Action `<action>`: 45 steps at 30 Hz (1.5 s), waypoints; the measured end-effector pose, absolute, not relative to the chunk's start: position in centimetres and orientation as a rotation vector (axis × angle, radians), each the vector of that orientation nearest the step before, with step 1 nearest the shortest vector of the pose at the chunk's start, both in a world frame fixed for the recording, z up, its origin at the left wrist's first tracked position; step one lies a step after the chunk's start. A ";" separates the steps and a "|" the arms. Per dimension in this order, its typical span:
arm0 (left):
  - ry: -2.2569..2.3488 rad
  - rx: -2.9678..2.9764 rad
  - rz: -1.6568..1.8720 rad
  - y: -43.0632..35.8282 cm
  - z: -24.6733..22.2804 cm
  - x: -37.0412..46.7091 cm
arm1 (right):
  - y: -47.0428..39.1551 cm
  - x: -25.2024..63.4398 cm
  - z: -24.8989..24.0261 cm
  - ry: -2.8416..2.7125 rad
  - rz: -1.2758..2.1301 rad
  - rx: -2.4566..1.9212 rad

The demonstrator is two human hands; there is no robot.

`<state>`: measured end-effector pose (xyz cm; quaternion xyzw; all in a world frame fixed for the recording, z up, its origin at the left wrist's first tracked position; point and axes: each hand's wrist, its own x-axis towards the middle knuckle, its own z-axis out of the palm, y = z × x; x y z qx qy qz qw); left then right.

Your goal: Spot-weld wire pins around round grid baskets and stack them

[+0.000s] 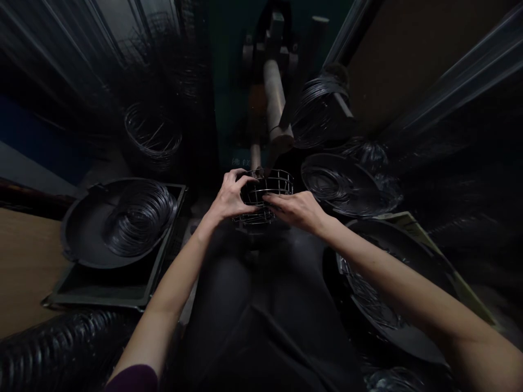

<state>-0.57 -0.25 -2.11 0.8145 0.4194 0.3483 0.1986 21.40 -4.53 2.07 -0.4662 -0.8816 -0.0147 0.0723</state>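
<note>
A round wire cage (pixel 280 177) of thin shiny metal bars is between my hands, just above my lap and in front of a machine's rods. My left hand (pixel 231 196) grips its left side, thumb below and fingers curled over the upper wires. On the right side, my right hand (pixel 296 208) presses its fingertips together against the front wires. Whether those fingers also pinch a small loose wire cannot be made out. The machine arm (pixel 275 92), a thick pale metal cylinder, points down toward the cage, and a thinner rod (pixel 255 156) reaches its back rim.
At left, a dark basin (pixel 84 228) holds a coil of wire rings (pixel 141 218) and rests on a crate (pixel 102 299). Two more basins, one upper right (pixel 363 188) and one lower right (pixel 425 261), hold wire pieces. Wire bundles (pixel 153 133) stand behind.
</note>
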 end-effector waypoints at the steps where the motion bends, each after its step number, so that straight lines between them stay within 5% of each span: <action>1: 1.180 2.280 0.972 -0.1 -2.1 -0.6 | -4.4 21.3 2.2 -2.648 -0.033 -1.411; 22: 1.219 2.251 0.965 3.8 -1.3 -0.9 | -2.7 21.4 0.7 -2.183 0.006 -1.555; 45: 1.353 2.166 1.021 2.0 -1.3 0.1 | -2.6 22.1 1.4 -2.311 -0.116 -1.609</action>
